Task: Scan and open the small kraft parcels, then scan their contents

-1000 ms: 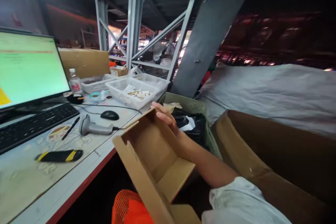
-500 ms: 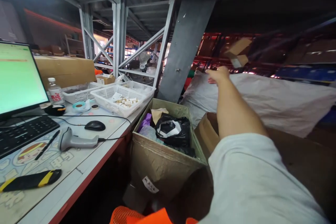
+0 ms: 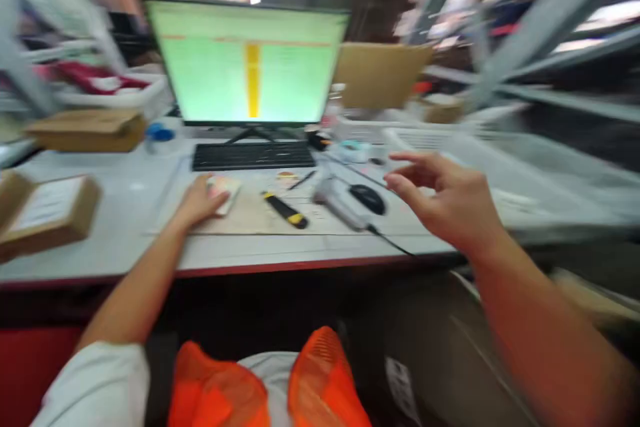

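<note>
My left hand (image 3: 201, 201) rests on the desk mat left of the middle. Its thumb lies over a small pale, flat packet (image 3: 229, 195), which is blurred and partly covered by the fingers. My right hand (image 3: 445, 197) hangs above the right part of the desk, thumb and index finger apart, holding nothing. Just left of it lie a black mouse (image 3: 367, 199) and a grey barcode scanner (image 3: 341, 203) with its cable. A black and yellow utility knife (image 3: 285, 209) sits between the hands, with a pen (image 3: 303, 179) behind it.
A monitor (image 3: 210, 80) stands behind a black keyboard (image 3: 253, 156). Cardboard boxes lie on the left, one an opened box (image 3: 75, 220) with a white label. White plastic baskets (image 3: 530, 177) fill the right side. A large bin (image 3: 430, 347) stands below, right of my legs.
My view has swung left from the bin to the desk. My right arm has drawn back from its far reach, where a small cardboard box was in the air. My left hand has come into view.
</note>
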Tool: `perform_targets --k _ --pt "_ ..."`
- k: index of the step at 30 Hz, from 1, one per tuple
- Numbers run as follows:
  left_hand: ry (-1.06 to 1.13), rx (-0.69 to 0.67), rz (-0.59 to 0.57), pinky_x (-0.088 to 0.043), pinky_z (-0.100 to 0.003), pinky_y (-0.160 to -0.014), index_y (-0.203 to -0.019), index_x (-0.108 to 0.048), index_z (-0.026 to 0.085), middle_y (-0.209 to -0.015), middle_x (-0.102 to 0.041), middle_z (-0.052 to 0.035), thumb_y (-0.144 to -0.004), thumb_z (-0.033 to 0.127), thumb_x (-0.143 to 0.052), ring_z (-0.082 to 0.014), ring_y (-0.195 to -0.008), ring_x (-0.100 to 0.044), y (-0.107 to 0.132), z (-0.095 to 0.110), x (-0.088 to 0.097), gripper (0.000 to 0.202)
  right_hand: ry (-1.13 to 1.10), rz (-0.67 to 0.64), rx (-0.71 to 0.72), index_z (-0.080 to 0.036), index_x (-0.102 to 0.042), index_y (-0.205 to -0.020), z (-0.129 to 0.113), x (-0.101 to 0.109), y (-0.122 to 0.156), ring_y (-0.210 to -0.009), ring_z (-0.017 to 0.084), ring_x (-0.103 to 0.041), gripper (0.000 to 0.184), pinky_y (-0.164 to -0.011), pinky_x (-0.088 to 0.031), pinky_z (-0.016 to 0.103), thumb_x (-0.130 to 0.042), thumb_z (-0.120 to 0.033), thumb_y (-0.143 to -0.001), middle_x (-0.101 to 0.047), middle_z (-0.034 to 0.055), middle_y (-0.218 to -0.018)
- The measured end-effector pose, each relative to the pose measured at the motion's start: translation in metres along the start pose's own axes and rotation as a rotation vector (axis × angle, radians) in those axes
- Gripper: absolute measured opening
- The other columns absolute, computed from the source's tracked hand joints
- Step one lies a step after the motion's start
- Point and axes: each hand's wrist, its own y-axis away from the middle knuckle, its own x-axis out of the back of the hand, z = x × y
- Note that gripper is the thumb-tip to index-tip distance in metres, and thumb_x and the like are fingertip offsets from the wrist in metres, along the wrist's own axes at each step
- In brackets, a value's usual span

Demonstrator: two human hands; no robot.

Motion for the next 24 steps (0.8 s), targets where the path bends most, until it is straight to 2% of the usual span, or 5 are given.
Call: perform_targets --k 4,9,12,16,24 --pt "0.013 0.134 0.025 -0.045 -0.042 -0.109 -0.151 -0.048 0.016 -0.134 -0.066 -0.0187 -0.082 0.056 -0.077 -0.0358 -0.128 -0.061 0.009 -0.069 0.023 0.085 -0.283 -0.295 0.044 -0.025 -0.073 -0.114 -0.028 -0.143 -0.016 -0.074 0.021 -0.070 0.032 -0.078 -0.059 0.039 -0.070 -0.043 -0.088 -0.075 0.0046 -0.089" --pt "0.274 0.152 0.024 -0.053 -0.037 -0.084 -0.144 -0.055 0.017 -0.095 -0.072 -0.0077 -0.081 0.037 -0.079 -0.0271 -0.088 -0.070 -0.008 -0.079 0.017 0.071 -0.248 -0.531 -0.098 -0.020 -0.072 -0.113 -0.062 -0.259 -0.045 -0.080 0.021 -0.067 0.029 -0.093 -0.054 0.042 -0.070 -0.032 -0.087 -0.075 0.0060 -0.091" --pt "0.634 0.135 0.070 -0.054 -0.031 -0.075 -0.144 -0.052 0.012 -0.090 -0.072 -0.0050 -0.078 0.022 -0.077 -0.0215 -0.078 -0.069 -0.015 -0.084 0.017 0.072 -0.230 -0.587 -0.166 -0.015 -0.069 -0.120 -0.065 -0.296 -0.059 -0.086 0.023 -0.068 0.039 -0.092 -0.053 0.043 -0.072 -0.031 -0.084 -0.074 0.0103 -0.099" --pt "1.071 0.035 0.151 -0.057 -0.031 -0.079 -0.117 -0.065 0.011 -0.099 -0.075 -0.0076 -0.076 0.033 -0.082 -0.0206 -0.086 -0.070 -0.025 -0.093 0.019 0.050 -0.285 -0.627 -0.208 -0.015 -0.064 -0.130 -0.063 -0.326 -0.060 -0.095 0.025 -0.068 0.060 -0.092 -0.054 0.043 -0.080 -0.038 -0.077 -0.071 0.0156 -0.116" --pt "1.244 -0.058 0.215 -0.059 -0.033 -0.080 -0.105 -0.066 0.015 -0.095 -0.076 -0.0058 -0.066 0.054 -0.091 -0.0217 -0.086 -0.072 -0.026 -0.090 0.021 0.060 -0.693 -0.566 -0.132 -0.019 -0.067 -0.110 -0.072 -0.343 -0.061 -0.090 0.018 -0.065 0.049 -0.084 -0.056 0.035 -0.072 -0.056 -0.078 -0.073 0.0075 -0.110"
